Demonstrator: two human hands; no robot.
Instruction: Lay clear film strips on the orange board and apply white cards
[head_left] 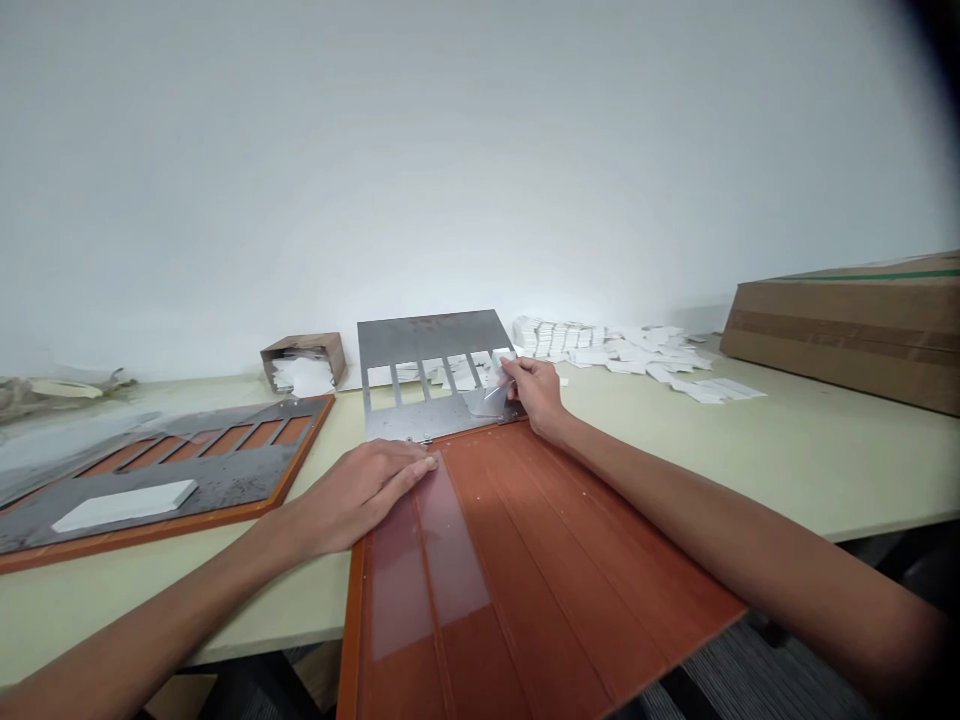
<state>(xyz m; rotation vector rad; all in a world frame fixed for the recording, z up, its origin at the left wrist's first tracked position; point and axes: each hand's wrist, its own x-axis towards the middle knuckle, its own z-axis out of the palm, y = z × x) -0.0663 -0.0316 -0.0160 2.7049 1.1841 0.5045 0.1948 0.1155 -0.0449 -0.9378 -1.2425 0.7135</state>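
Note:
My left hand [367,490] lies flat over the upper left corner of an orange grooved board [555,580], its fingertips touching a clear plastic sheet [457,560] laid on the board's left side. Close to the board's far right corner, my right hand [538,393] is closed in a pinch on a small clear plastic piece [491,402]. Hinged at the board's far edge, a grey metal plate [431,335] with a row of rectangular slots stands raised and tilted back. White paper shows through some slots.
On the left sits another orange board with a slotted grey plate [247,480], bearing a white block [124,505] and clear film. A small open carton [337,355] holds white papers. White cards [645,355] lie stacked and scattered behind; a long cardboard box [847,335] stands right.

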